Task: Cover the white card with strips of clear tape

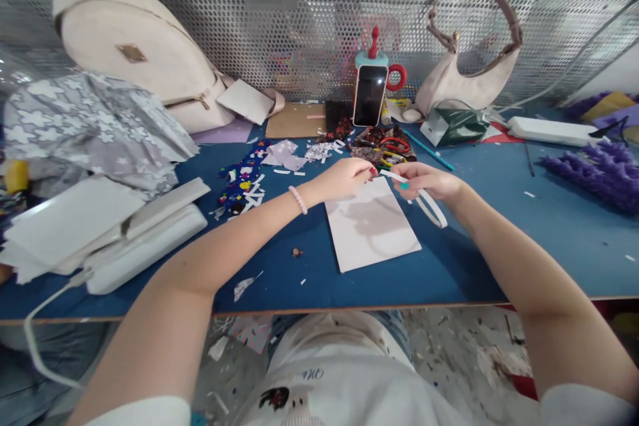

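Observation:
Both hands meet above a white sheet of paper (372, 229) lying on the blue table (499, 253). My left hand (344, 180) pinches one end of a narrow white paper strip (429, 205) near the sheet's far edge. The strip runs through my right hand (424, 181), whose fingers are closed on it, and loops down past that wrist. A pink bead bracelet (297, 200) circles my left wrist.
A phone (369, 94) stands upright at the back against the mesh wall. Scissors and scraps (387, 145) lie before it. Two cream bags (134, 46) (464, 80), white boxes (114, 233) at left, purple fringed paper (599, 173) at right.

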`<state>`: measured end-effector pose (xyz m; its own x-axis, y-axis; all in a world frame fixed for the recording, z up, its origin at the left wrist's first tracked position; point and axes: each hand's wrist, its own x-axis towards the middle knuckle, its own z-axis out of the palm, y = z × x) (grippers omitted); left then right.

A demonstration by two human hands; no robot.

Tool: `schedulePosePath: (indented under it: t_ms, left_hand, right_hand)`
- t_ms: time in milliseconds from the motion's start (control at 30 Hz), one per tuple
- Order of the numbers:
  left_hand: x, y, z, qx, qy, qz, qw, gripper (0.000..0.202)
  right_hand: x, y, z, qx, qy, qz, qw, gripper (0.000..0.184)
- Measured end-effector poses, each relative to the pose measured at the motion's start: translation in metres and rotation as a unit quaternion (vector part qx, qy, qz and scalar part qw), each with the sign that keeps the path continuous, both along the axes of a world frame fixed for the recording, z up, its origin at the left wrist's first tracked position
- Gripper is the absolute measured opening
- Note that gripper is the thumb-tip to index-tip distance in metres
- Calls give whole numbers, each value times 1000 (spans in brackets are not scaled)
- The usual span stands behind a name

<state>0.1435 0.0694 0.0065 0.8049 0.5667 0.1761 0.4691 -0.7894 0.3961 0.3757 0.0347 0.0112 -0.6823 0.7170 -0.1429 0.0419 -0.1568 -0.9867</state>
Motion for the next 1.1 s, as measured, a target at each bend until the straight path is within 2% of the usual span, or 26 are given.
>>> schedulePosePath:
  t_ms: [100, 167, 267, 367, 433, 500, 533, 600, 633, 667, 700, 767, 800, 833, 867, 933, 967, 1000, 1033, 1100]
  left_hand:
    - [-7, -23, -3, 10, 48, -52, 997, 28]
    - [-7, -40, -8, 18, 80, -69, 994, 35]
    - [-2, -64, -17, 27, 113, -33, 993, 65]
    - [9, -87, -25, 24, 140, 16, 990, 79]
    - [17, -104, -25, 17, 155, 33, 987, 84]
    - [23, -123, -20, 4, 168, 24, 985, 95]
    - [26, -133, -15, -8, 171, -13, 985, 97]
    - [29, -147, -6, -43, 164, -194, 966, 82]
    - [30, -152, -2, -46, 145, -263, 953, 75]
    - [31, -154, 0, -40, 130, -273, 952, 73]
    - [31, -155, 1, -29, 121, -245, 962, 73]
    - [32, -152, 0, -6, 127, -104, 986, 81]
    - [33, -150, -2, -4, 140, -45, 989, 86]
    - [34, -148, -4, -7, 149, -32, 988, 90]
    - [35, -147, -5, -19, 153, -75, 985, 91]
    - [38, -146, -5, -43, 126, -237, 962, 81]
    - [40, -145, -4, -46, 106, -286, 951, 76]
    - [41, -145, -3, -45, 90, -294, 951, 73]
    - [43, -144, -2, -37, 88, -250, 964, 75]
    - [46, -141, -1, -24, 114, -114, 987, 84]
  right_hand:
    - [-1, 1, -3, -16, 4, 3, 1000, 32]
    - [-1, 1, -5, -30, 2, 8, 1000, 30]
    - [-4, 2, -8, -52, -7, 14, 999, 23]
    - [-9, 4, -12, -71, -22, 19, 997, 17]
    - [-11, 5, -12, -86, -30, 20, 996, 15]
    - [-13, 5, -12, -100, -35, 15, 994, 12]
    - [-13, 4, -11, -106, -37, 12, 994, 12]
    - [-12, 2, -10, -117, -42, 6, 992, 11]
    - [-11, 1, -9, -121, -43, 3, 992, 11]
    - [-11, 0, -9, -123, -43, 1, 991, 11]
    - [-10, 0, -9, -124, -42, -1, 991, 11]
    - [-9, 0, -11, -125, -38, 0, 991, 12]
    - [-9, 1, -11, -126, -36, 3, 991, 13]
    - [-9, 2, -12, -127, -33, 5, 991, 14]
    - [-8, 2, -13, -128, -31, 8, 991, 14]
    - [-7, 4, -14, -132, -26, 11, 991, 15]
    - [-6, 4, -16, -134, -24, 11, 991, 15]
    - [-5, 5, -17, -135, -20, 10, 991, 15]
    - [-3, 6, -19, -136, -16, 6, 991, 16]
    - [-1, 8, -23, -135, -5, -3, 991, 17]
